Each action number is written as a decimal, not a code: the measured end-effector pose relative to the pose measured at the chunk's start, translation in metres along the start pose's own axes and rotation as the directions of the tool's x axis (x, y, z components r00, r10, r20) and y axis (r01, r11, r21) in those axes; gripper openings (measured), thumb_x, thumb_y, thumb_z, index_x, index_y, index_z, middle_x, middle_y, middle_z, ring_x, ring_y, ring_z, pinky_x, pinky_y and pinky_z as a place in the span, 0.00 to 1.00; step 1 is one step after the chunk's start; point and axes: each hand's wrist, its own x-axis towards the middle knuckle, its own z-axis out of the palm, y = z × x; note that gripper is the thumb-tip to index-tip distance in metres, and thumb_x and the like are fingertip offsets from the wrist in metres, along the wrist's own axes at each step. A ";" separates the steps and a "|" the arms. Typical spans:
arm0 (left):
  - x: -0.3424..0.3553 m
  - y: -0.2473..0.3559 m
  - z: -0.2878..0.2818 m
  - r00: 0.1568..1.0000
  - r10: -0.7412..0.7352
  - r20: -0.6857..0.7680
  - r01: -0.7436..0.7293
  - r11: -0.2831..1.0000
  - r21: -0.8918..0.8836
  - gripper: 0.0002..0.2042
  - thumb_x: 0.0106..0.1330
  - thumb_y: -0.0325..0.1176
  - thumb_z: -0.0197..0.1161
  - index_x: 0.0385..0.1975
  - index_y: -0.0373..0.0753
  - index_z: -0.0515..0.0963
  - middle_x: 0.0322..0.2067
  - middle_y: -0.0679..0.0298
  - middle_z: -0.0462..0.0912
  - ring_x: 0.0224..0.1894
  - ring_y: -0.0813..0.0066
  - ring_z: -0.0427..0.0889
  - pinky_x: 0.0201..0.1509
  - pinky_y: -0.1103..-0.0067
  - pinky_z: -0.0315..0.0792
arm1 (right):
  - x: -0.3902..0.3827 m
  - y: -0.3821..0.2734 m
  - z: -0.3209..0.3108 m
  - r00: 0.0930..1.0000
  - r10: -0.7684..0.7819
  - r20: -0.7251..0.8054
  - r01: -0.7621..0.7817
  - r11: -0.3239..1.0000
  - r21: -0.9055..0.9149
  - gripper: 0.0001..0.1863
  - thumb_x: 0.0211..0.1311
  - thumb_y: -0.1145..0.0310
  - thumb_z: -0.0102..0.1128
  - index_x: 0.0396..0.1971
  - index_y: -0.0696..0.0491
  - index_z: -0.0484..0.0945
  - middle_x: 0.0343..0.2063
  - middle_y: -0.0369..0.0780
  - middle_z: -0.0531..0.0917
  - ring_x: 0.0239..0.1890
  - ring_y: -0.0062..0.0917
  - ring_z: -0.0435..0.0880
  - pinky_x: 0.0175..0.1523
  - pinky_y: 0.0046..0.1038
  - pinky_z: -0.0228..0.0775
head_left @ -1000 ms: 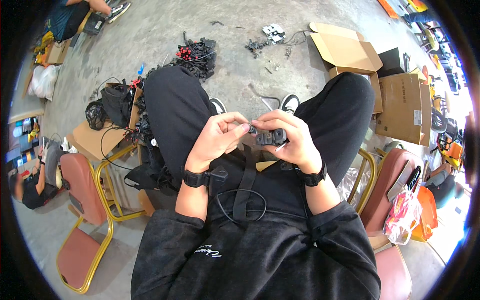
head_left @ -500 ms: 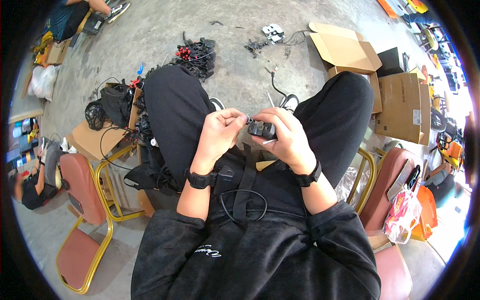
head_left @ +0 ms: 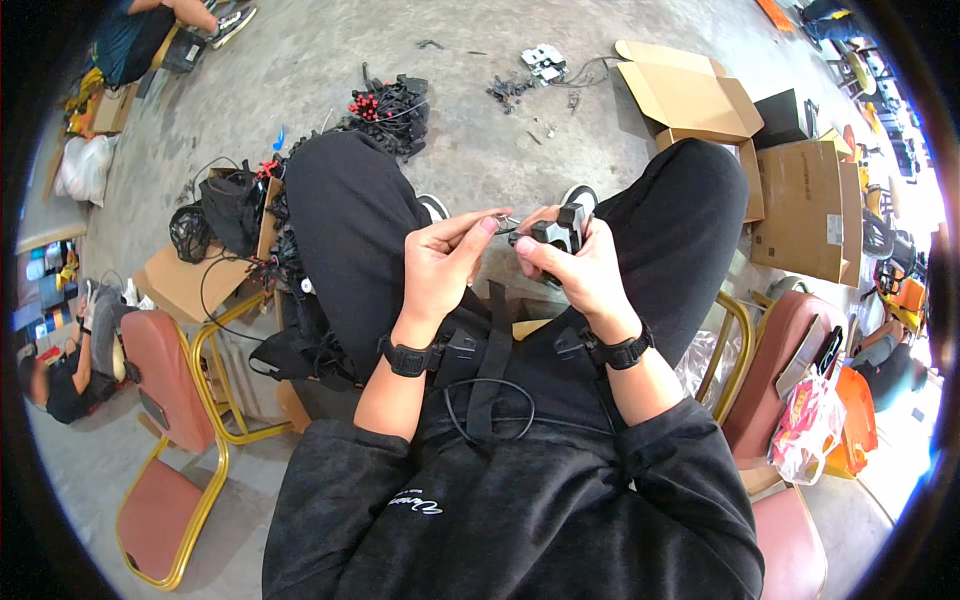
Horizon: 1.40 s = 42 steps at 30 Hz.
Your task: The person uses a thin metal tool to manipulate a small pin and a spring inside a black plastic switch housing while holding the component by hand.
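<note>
Above my lap, my left hand (head_left: 440,265) is closed in a pinch, thumb against forefinger. A small, thin, wire-like piece (head_left: 507,221) shows at its tips, too small to name. Close beside it, my right hand (head_left: 592,268) wraps round a small black block-shaped device (head_left: 562,232) with paler grey parts, tilted up from the fingers. Whether the thin piece joins the device is unclear. Both wrists wear black bands with a small black module. A black strap (head_left: 488,350) runs down my lap, and a thin black cord (head_left: 532,400) loops across it.
Tangled black cables with red ends (head_left: 385,112) lie beyond my left knee. An open cardboard box (head_left: 690,95) and a taller carton (head_left: 800,215) stand right. Pink chairs (head_left: 165,375) flank me. White parts (head_left: 543,64) lie ahead; other people sit at the far left.
The black device has turned upward in my right hand, showing its grey parts. The white strip and the dark cable seen beyond that hand are out of sight. My hands are slightly farther apart.
</note>
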 end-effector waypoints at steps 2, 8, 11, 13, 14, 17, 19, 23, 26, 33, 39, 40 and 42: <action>0.000 -0.002 -0.001 0.997 0.068 -0.040 -0.067 0.997 0.041 0.09 0.63 0.28 0.58 0.40 0.34 0.80 0.15 0.78 0.69 0.14 0.95 0.58 0.16 0.90 0.49 | 0.001 0.004 0.000 0.999 -0.001 0.033 0.000 1.000 0.025 0.10 0.48 0.68 0.68 0.27 0.57 0.78 0.18 0.31 0.77 0.20 0.11 0.72 0.26 0.15 0.63; -0.005 -0.004 0.001 0.962 0.251 -0.108 -0.220 0.946 0.239 0.08 0.60 0.24 0.60 0.37 0.32 0.80 0.17 0.78 0.72 0.17 0.96 0.59 0.18 0.91 0.49 | 0.002 0.009 0.010 0.999 -0.044 -0.009 0.044 0.998 0.048 0.09 0.50 0.70 0.66 0.28 0.57 0.77 0.18 0.32 0.78 0.21 0.12 0.73 0.27 0.16 0.64; -0.007 -0.006 0.006 0.959 0.259 -0.120 -0.236 0.955 0.178 0.08 0.59 0.23 0.60 0.37 0.31 0.80 0.18 0.78 0.72 0.18 0.96 0.59 0.19 0.91 0.49 | 0.003 0.013 0.011 0.996 -0.065 -0.066 0.068 0.997 0.043 0.09 0.50 0.71 0.66 0.29 0.58 0.77 0.20 0.33 0.79 0.22 0.13 0.74 0.29 0.16 0.66; -0.008 -0.009 0.007 0.956 0.257 -0.141 -0.232 0.958 0.167 0.08 0.59 0.23 0.60 0.37 0.30 0.80 0.18 0.78 0.72 0.18 0.96 0.59 0.19 0.92 0.50 | 0.003 0.012 0.012 0.992 -0.078 -0.096 0.082 0.996 0.032 0.09 0.50 0.72 0.66 0.29 0.58 0.77 0.21 0.33 0.79 0.23 0.13 0.75 0.30 0.16 0.66; -0.008 -0.010 0.008 0.954 0.253 -0.162 -0.228 0.961 0.156 0.08 0.59 0.22 0.60 0.37 0.30 0.80 0.19 0.78 0.72 0.19 0.96 0.60 0.19 0.92 0.51 | 0.003 0.012 0.014 0.988 -0.091 -0.125 0.095 0.995 0.022 0.09 0.50 0.73 0.65 0.30 0.59 0.77 0.22 0.33 0.79 0.24 0.13 0.75 0.31 0.16 0.67; -0.008 -0.010 0.011 0.944 0.268 -0.191 -0.239 0.957 0.165 0.08 0.59 0.23 0.60 0.37 0.30 0.80 0.20 0.77 0.73 0.19 0.95 0.60 0.20 0.92 0.51 | 0.000 0.011 0.018 0.977 -0.124 -0.175 0.123 0.992 -0.018 0.09 0.48 0.76 0.66 0.30 0.60 0.76 0.26 0.34 0.80 0.27 0.13 0.76 0.34 0.17 0.68; -0.008 -0.011 0.011 0.937 0.283 -0.203 -0.248 0.952 0.180 0.08 0.59 0.23 0.60 0.37 0.30 0.80 0.20 0.77 0.72 0.19 0.95 0.60 0.20 0.92 0.51 | 0.001 0.015 0.019 0.954 -0.246 -0.169 0.236 0.969 -0.075 0.10 0.47 0.76 0.67 0.31 0.59 0.76 0.27 0.34 0.80 0.29 0.13 0.76 0.35 0.17 0.68; -0.009 -0.011 0.012 0.918 0.330 -0.221 -0.282 0.934 0.222 0.08 0.59 0.23 0.60 0.37 0.30 0.80 0.18 0.78 0.70 0.18 0.95 0.59 0.19 0.91 0.50 | 0.000 0.025 0.018 0.902 -0.401 -0.160 0.378 0.913 -0.155 0.12 0.46 0.76 0.68 0.32 0.59 0.75 0.31 0.35 0.80 0.32 0.13 0.76 0.38 0.17 0.69; -0.008 -0.017 0.013 0.892 0.386 -0.235 -0.323 0.908 0.266 0.08 0.59 0.23 0.60 0.37 0.30 0.80 0.17 0.78 0.70 0.18 0.96 0.59 0.19 0.92 0.50 | 0.002 0.026 0.019 0.881 -0.446 -0.156 0.416 0.889 -0.191 0.12 0.46 0.77 0.67 0.31 0.59 0.75 0.31 0.36 0.80 0.33 0.14 0.76 0.39 0.18 0.69; -0.007 -0.014 0.010 0.901 0.405 -0.155 -0.333 0.875 0.352 0.08 0.61 0.23 0.58 0.38 0.29 0.79 0.22 0.72 0.77 0.19 0.94 0.65 0.20 0.93 0.56 | 0.003 0.025 0.016 0.877 -0.451 -0.164 0.412 0.883 -0.226 0.11 0.46 0.77 0.67 0.30 0.58 0.75 0.32 0.38 0.81 0.33 0.15 0.76 0.40 0.20 0.69; -0.003 -0.009 0.008 0.955 0.209 -0.210 -0.173 0.969 0.177 0.07 0.57 0.23 0.63 0.35 0.30 0.79 0.14 0.81 0.65 0.16 0.97 0.56 0.18 0.92 0.47 | 0.004 0.020 0.014 0.879 -0.456 -0.141 0.401 0.866 -0.299 0.10 0.47 0.76 0.67 0.29 0.57 0.74 0.31 0.37 0.81 0.33 0.15 0.76 0.40 0.19 0.69; -0.002 -0.009 0.008 0.955 0.209 -0.209 -0.173 0.969 0.178 0.07 0.57 0.23 0.63 0.35 0.30 0.79 0.14 0.81 0.65 0.16 0.97 0.56 0.18 0.92 0.47 | 0.003 0.019 0.013 0.879 -0.456 -0.141 0.401 0.866 -0.299 0.10 0.47 0.76 0.67 0.29 0.57 0.74 0.31 0.37 0.81 0.33 0.15 0.76 0.40 0.19 0.69; -0.001 -0.009 0.008 0.962 0.209 -0.177 -0.184 0.972 0.148 0.05 0.57 0.23 0.63 0.32 0.31 0.78 0.13 0.82 0.61 0.16 0.98 0.54 0.18 0.91 0.45 | 0.002 0.018 0.012 0.894 -0.412 -0.177 0.352 0.889 -0.293 0.11 0.47 0.76 0.67 0.29 0.57 0.73 0.29 0.36 0.81 0.32 0.14 0.76 0.39 0.19 0.69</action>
